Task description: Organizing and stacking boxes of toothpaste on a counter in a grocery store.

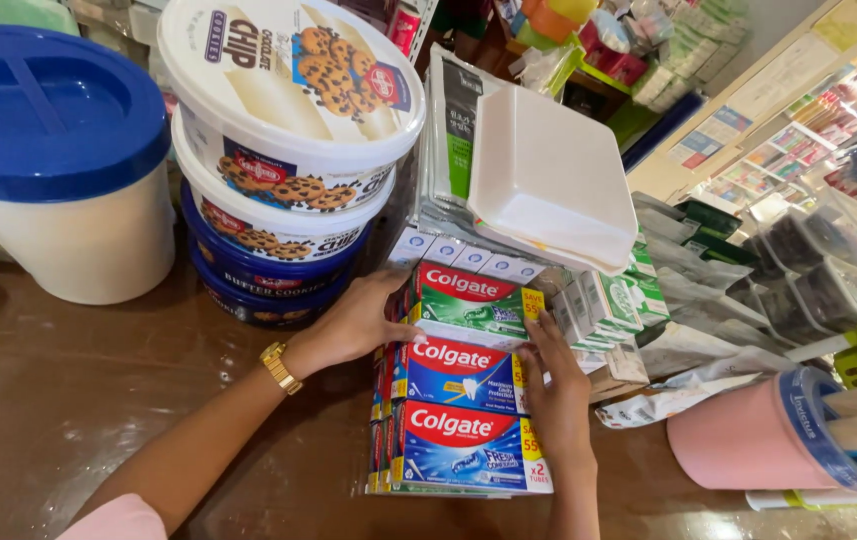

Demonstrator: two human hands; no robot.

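Three toothpaste boxes lie side by side on top of low stacks on a brown counter: a green one (469,298) farthest, a blue one (464,372) in the middle, and a red-and-blue one (469,450) nearest. My left hand (359,322), with a gold watch on the wrist, rests on the left end of the green box and its stack. My right hand (554,385) lies flat against the right ends of the boxes, fingertips up by the green box. Neither hand lifts anything.
Stacked round cookie tubs (284,150) stand behind the left hand. A white bucket with a blue lid (54,170) is at far left. White foam trays (549,175) lean behind the boxes; small cartons (604,300), packets and a pink roll (749,440) crowd the right.
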